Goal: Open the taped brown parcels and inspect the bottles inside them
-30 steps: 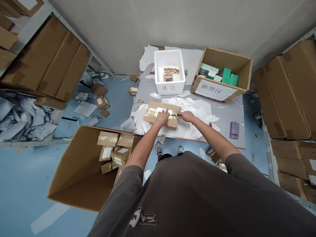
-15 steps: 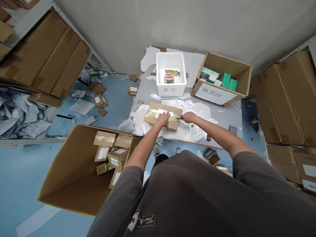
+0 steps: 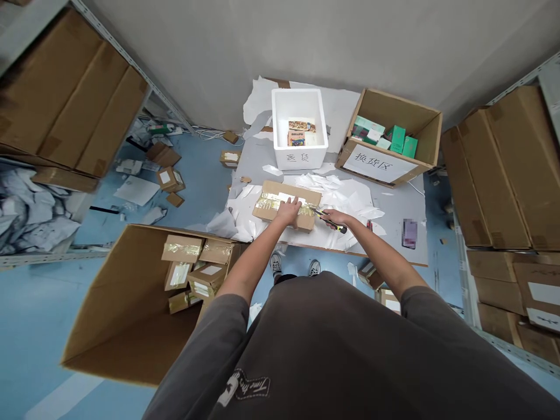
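Observation:
A brown cardboard box, closed with shiny clear tape and bearing a white label, lies flat on the table amid torn paper. My left hand rests on its top with the fingers stretched out and apart. At the box's right side, my right hand is closed round a black and yellow utility knife. The knife's tip points left at the taped right end of the box; whether it touches the tape I cannot tell.
On the table stand a white foam box with small packs and a carton holding green boxes. A phone lies right. A large open carton with parcels stands at left; shelves flank the right.
My right hand has turned and drawn slightly back, so more of the utility knife shows. My left hand stays on the box. The whole view has shifted a little.

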`<state>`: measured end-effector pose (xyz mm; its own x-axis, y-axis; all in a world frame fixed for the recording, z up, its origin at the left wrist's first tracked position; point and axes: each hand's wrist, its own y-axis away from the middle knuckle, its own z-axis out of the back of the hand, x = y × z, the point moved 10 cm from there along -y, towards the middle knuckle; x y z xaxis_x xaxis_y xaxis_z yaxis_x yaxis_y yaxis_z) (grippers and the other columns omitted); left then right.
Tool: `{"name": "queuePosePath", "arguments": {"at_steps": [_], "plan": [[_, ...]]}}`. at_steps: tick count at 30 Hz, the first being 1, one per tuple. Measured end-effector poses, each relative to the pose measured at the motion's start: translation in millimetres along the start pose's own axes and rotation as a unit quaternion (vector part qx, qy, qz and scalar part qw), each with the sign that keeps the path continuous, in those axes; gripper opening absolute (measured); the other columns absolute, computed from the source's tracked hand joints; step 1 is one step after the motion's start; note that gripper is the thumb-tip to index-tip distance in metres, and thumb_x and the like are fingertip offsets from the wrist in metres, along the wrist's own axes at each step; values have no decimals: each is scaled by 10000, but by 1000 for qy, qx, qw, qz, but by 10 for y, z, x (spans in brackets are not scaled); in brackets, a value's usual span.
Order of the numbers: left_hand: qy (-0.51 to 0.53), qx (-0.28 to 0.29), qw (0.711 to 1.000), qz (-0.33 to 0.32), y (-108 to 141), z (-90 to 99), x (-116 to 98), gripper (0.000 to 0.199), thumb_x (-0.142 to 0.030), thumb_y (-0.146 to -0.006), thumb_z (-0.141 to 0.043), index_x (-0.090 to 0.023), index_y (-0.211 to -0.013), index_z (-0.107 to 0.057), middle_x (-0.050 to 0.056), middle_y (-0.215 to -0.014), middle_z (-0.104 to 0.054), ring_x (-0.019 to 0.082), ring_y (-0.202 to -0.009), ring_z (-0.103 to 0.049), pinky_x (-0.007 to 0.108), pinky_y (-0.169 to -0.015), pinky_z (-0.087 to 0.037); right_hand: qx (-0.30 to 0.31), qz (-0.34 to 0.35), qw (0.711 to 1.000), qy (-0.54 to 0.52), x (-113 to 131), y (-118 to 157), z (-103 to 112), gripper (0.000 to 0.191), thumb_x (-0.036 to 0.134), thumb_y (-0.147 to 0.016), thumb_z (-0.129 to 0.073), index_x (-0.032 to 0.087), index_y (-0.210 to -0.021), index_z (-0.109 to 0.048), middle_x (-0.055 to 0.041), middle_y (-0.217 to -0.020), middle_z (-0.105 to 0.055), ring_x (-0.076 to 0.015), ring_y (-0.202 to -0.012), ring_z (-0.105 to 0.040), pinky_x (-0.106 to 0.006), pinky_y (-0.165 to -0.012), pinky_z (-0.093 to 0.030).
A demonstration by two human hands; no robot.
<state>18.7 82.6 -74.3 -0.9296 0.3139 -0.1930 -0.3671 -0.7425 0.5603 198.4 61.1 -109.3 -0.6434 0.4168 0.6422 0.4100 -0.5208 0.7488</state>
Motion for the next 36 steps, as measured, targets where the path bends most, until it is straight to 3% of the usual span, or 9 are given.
{"name": "queuePosePath", "arguments": {"at_steps": [8,13,23,29,33,36], "plan": [[-26,9,1000,-1,-76,-60,7,1366,-607,-510,-1074,-298,-1655,-396,190,-1854,-183,483,-1643,-301,636,-1293,-351,42,6,998,-49,-89,-76,27,363,501,-1059,-707,248,-944,-474,57,-608,-549,-111,-412,-471,-210,-405,-395],[-18,9,1000,-7,-70,-89,29,1375,-592,-522,-1062,-290,-1668,-364,203,-1846,-198,499,-1645,-296,655,-1302,-323,51,37,996,-59,-95,-125,-60,381,530,-1046,-705,250,-925,-478,61,-609,-540,-112,-423,-466,-214,-409,-399],[-35,-23,999,-24,47,-53,17,1251,-545,-518,-1087,-259,-1578,-488,203,-1833,-247,475,-1639,-335,615,-1278,-387,60,74,994,-50,-66,-125,-135,350,476,-1047,-708,248,-903,-484,78,-598,-519,-107,-429,-459,-210,-422,-383],[-29,-31,999,-24,57,-22,29,1189,-473,-580,-1072,-246,-1584,-475,191,-1827,-281,455,-1661,-307,605,-1292,-370,69,61,992,-83,-119,-91,-306,380,540,-1019,-735,254,-940,-498,96,-595,-504,-103,-431,-444,-205,-432,-385],[-30,-3,999,-19,55,-78,39,1236,-514,-547,-1078,-242,-1586,-467,205,-1843,-225,466,-1678,-260,611,-1300,-354,54,63,991,-102,-205,31,-328,365,546,-1038,-702,256,-952,-499,89,-601,-518,-110,-445,-468,-206,-451,-408],[-15,-3,1000,-21,70,-62,50,1230,-625,-599,-1032,-269,-1624,-452,189,-1852,-204,461,-1679,-260,594,-1300,-358,28,56,995,-80,-356,175,-193,356,530,-1043,-697,253,-947,-494,74,-614,-541,-113,-444,-480,-209,-453,-412]]}}
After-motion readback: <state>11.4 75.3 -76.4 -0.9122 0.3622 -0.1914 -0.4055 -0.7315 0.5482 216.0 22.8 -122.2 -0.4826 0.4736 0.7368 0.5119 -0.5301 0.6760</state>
